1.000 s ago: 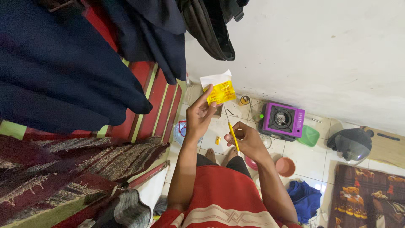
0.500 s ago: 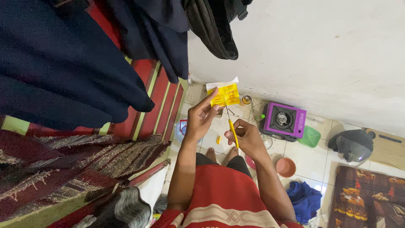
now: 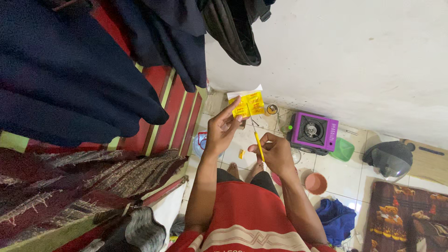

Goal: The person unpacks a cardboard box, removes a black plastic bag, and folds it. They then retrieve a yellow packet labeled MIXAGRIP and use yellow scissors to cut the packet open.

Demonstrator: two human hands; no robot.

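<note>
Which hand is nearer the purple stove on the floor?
The right hand. Gripping a yellow-handled tool, it sits just left of the purple stove in the picture. The left hand, holding a yellow packet, is further left.

Right of the hand: a purple stove (image 3: 313,132), green bowl (image 3: 343,150), brown bowl (image 3: 316,183) and grey helmet (image 3: 390,160).

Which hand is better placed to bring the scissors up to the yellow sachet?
Right, probably. The right hand already grips the yellow-handled scissors, tip pointing up just below the yellow sachet. The left hand is busy pinching the sachet's lower edge.
</note>
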